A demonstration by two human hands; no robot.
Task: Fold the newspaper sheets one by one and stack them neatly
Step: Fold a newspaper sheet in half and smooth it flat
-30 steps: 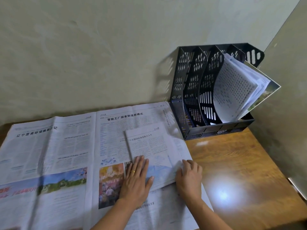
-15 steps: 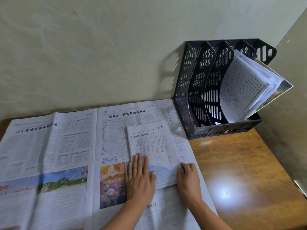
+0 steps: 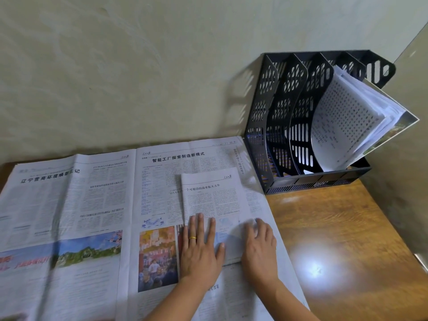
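A small folded newspaper sheet point(image 3: 214, 200) lies on the right page of a wide open newspaper spread point(image 3: 76, 205) that covers the left and middle of the table. My left hand point(image 3: 200, 249), wearing a gold ring, presses flat on the folded sheet's lower left part with straight fingers. My right hand point(image 3: 260, 243) rests palm down on its lower right corner, fingers slightly bent and blurred.
A black perforated file rack point(image 3: 280, 126) stands at the back right against the wall, holding a curled bundle of printed papers point(image 3: 347, 126). Bare wooden table point(image 3: 335, 239) lies right of the newspaper. A wall panel closes the right side.
Both hands have stayed on the folded sheet's lower edge. The right hand has slid slightly along the sheet's right corner. The camera has moved a little.
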